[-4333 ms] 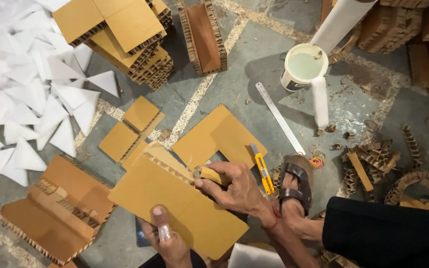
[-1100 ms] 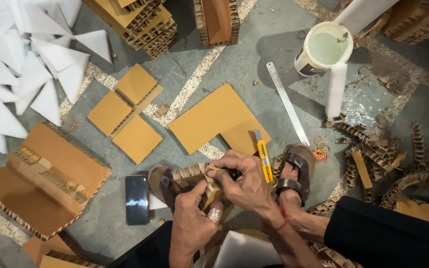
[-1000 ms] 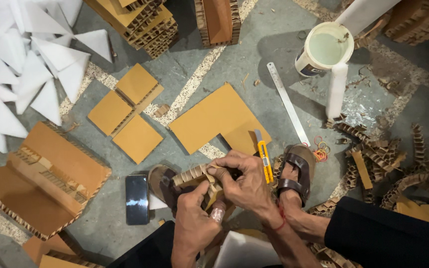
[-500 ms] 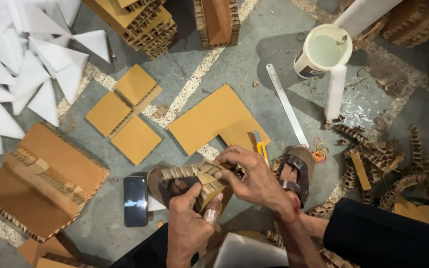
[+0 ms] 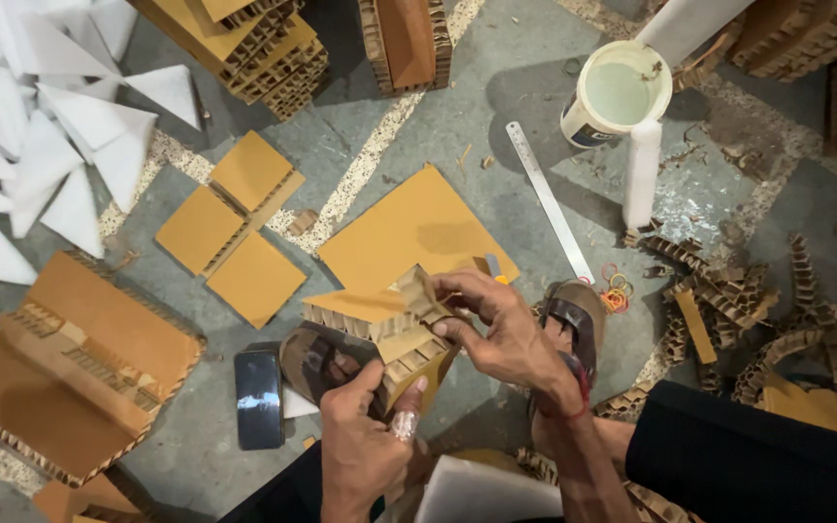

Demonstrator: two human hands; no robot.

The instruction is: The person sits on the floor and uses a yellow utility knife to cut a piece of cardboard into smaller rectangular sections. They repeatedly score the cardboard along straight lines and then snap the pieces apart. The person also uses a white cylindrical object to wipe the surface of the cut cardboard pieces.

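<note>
Right now, from where I sit:

Piece in hand: I see a folded honeycomb cardboard piece (image 5: 394, 324) held low in the centre, above the grey floor (image 5: 496, 116), well clear of the flat sheet (image 5: 418, 228) at 12 o'clock from it.
Left hand: my left hand (image 5: 365, 441) is closed on the piece's lower edge from 6 o'clock, thumb up against the face.
Right hand: my right hand (image 5: 496, 324) pinches a raised flap at the top from 3 o'clock, fingers curled tight.
Handling: I judge it light and stiff across the faces, weak along the open corrugated edge, which could crush or tear. Best held by the smooth faces near a fold.
Around: a dark phone (image 5: 259, 397) lies at 9 o'clock, a steel ruler (image 5: 549, 199) at 1 o'clock, a white tub (image 5: 612, 92) beyond that.
</note>
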